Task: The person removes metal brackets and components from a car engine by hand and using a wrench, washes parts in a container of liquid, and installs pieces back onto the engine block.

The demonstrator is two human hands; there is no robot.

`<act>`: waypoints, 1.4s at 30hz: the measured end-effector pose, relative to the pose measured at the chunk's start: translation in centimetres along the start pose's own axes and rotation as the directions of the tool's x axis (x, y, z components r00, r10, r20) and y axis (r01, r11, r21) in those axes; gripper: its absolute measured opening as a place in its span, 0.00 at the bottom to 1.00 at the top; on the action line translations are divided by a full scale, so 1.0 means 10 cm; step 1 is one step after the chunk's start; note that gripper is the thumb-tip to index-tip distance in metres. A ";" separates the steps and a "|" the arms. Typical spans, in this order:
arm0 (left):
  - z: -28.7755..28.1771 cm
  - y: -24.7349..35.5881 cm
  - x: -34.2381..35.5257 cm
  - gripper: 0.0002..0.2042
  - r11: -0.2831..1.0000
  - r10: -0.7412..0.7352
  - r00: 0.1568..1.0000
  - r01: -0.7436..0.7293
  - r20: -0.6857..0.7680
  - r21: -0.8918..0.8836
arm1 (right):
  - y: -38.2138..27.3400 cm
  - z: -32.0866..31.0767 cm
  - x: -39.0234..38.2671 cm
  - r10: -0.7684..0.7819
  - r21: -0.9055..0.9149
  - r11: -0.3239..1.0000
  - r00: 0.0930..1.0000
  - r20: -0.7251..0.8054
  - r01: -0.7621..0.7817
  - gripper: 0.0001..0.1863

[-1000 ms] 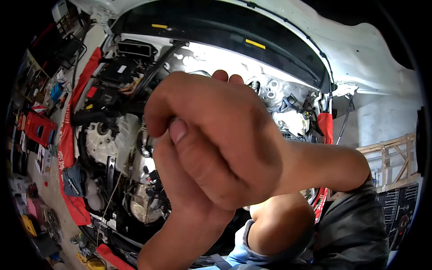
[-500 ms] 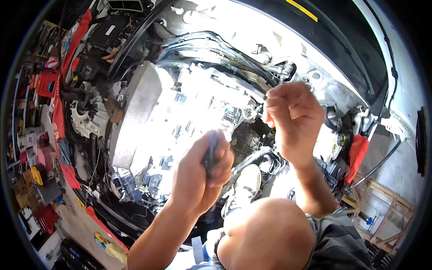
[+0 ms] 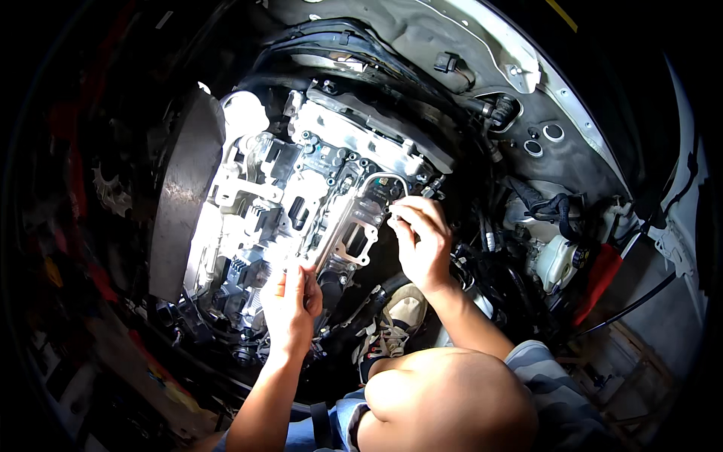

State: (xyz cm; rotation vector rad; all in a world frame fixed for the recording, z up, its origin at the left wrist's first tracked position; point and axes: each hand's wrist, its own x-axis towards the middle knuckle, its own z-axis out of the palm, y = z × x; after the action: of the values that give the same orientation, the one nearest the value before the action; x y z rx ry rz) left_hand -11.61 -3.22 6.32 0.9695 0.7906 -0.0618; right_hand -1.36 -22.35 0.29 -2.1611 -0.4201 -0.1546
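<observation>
A thin bent metal pipe (image 3: 386,175) arches over the right part of the exposed engine (image 3: 246,193). My right hand (image 3: 425,242) is closed, its thumb and fingers pinching the pipe's hooked end. Lower down, my left hand (image 3: 291,305) is closed with fingertips together where the pipe's straight part appears to end; glare blurs that spot. Beneath the pipe lie a black module (image 3: 325,157) and a pale metal flange with an oblong opening (image 3: 364,245).
A flat metal shield (image 3: 183,192) borders the engine's left side. Black hoses (image 3: 331,32) run along the back. My shoe (image 3: 404,310) rests among engine-bay parts. To the right are a white reservoir (image 3: 556,264) and red cloth (image 3: 599,282). The surroundings are dark.
My right hand has come down and left to the pipe's end. My left hand, earlier around a dark slim object, has shifted left and down; that object no longer shows. Glare has lessened.
</observation>
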 end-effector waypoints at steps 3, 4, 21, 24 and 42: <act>-0.03 -0.01 0.01 0.11 1.000 -0.019 1.000 0.019 0.009 -0.018 | 0.02 0.09 -0.03 0.046 -0.061 0.997 0.999 0.000 -0.046 0.08; -0.04 -0.01 0.02 0.11 0.999 -0.016 0.999 0.018 0.047 -0.039 | 0.04 0.11 -0.04 0.019 -0.088 0.996 1.000 -0.006 -0.019 0.08; -0.08 -0.05 -0.07 0.11 0.994 -0.013 0.991 0.027 0.132 -0.106 | -0.11 0.04 0.17 0.125 -0.587 0.792 0.898 0.423 0.167 0.11; -0.10 -0.04 -0.17 0.11 0.986 -0.081 0.980 0.106 0.181 -0.132 | -0.19 0.00 0.26 0.204 -0.687 0.669 0.818 0.537 0.284 0.15; -0.34 0.02 -0.35 0.15 0.950 -0.169 0.931 0.241 0.324 -0.197 | -0.24 0.02 0.49 0.377 -0.664 0.724 0.699 0.608 0.186 0.22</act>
State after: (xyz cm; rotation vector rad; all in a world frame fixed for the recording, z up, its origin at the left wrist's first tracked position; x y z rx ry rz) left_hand -15.94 -1.54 7.60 0.6302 0.5954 -0.2890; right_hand 2.34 -19.73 3.29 -2.9498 -0.7682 0.7728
